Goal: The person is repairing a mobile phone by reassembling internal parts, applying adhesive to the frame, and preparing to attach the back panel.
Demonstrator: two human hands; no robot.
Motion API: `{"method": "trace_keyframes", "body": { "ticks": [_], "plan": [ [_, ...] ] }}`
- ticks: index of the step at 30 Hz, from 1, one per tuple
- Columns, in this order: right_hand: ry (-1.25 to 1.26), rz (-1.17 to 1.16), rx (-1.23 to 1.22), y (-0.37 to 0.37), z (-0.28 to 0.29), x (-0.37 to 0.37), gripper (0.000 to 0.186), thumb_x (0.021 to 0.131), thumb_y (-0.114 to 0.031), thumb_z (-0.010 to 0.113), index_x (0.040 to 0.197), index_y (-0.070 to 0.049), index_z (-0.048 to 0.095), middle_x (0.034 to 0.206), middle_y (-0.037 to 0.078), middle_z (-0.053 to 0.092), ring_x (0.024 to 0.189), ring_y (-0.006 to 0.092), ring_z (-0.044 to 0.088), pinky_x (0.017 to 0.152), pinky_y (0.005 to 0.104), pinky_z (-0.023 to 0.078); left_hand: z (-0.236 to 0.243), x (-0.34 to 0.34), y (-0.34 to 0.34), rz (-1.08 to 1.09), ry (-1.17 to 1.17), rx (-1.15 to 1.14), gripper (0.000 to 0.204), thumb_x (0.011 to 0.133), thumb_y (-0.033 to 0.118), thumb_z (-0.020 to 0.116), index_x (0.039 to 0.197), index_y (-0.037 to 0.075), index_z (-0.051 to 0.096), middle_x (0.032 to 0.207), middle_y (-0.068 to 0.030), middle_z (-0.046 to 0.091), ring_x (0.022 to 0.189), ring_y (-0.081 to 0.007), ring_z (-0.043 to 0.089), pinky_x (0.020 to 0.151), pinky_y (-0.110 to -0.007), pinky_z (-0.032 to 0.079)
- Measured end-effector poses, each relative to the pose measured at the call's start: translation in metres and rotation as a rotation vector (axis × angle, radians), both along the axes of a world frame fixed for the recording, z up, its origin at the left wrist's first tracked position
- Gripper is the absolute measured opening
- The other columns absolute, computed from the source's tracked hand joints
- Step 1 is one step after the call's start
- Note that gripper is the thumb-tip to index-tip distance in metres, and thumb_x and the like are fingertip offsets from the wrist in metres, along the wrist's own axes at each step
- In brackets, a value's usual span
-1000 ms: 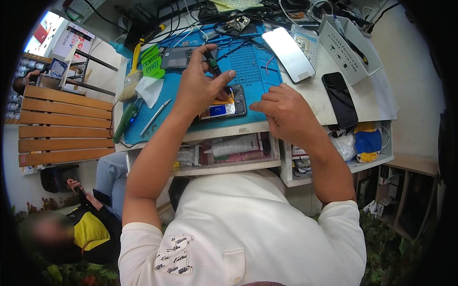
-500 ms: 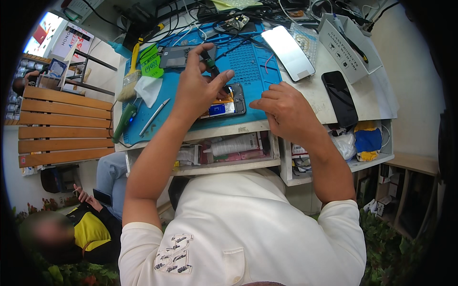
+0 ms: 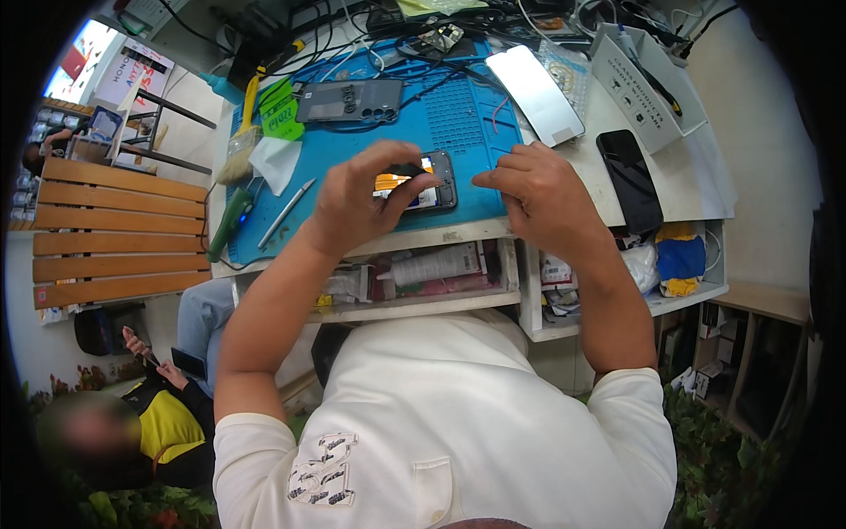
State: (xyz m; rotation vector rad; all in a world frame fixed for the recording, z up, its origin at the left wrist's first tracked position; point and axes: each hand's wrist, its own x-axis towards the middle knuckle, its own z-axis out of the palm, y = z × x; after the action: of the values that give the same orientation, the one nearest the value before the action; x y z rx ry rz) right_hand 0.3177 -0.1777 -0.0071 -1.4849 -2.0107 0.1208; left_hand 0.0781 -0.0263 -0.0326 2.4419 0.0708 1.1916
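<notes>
An opened phone point(image 3: 446, 187) lies near the front edge of the blue work mat point(image 3: 348, 148), its battery and orange flex cable partly showing. Over its left side is my left hand point(image 3: 357, 198), closed around a dark screwdriver point(image 3: 407, 169) that the fingers mostly cover. My right hand point(image 3: 546, 189) hovers at the mat's right edge, just right of the phone. Its thumb and forefinger are pinched together; whatever they hold, if anything, is too small to tell. Behind the left hand rests a grey phone back cover point(image 3: 348, 101) with camera rings.
A silver-white panel point(image 3: 539, 93) and a black phone point(image 3: 628, 181) lie to the right, near a white box point(image 3: 639, 97). On the left are a brush point(image 3: 240, 157), a pen-like tool point(image 3: 286, 213) and a green tool point(image 3: 231, 222). Cables crowd the back. Below, drawers point(image 3: 423, 273) stand open.
My left hand has come down and nearer, tipping the screwdriver from upright to nearly flat and uncovering the grey back cover. My right hand has shifted slightly right, still pinched.
</notes>
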Motion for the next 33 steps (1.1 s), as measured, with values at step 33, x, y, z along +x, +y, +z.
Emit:
{"method": "trace_keyframes", "body": {
  "ticks": [33],
  "plan": [
    [-0.038, 0.050, -0.027, 0.004, -0.010, -0.021, 0.050, 0.074, 0.013, 0.070, 0.118, -0.008, 0.082, 0.096, 0.009, 0.067, 0.094, 0.0301, 0.062, 0.083, 0.0433, 0.053, 0.007, 0.004, -0.008, 0.126, 0.027, -0.252, 0.070, 0.099, 0.006, 0.084, 0.154, 0.007, 0.041, 0.100, -0.0094, 0.071, 0.086, -0.0154, 0.079, 0.073, -0.027, 0.066]
  ]
}}
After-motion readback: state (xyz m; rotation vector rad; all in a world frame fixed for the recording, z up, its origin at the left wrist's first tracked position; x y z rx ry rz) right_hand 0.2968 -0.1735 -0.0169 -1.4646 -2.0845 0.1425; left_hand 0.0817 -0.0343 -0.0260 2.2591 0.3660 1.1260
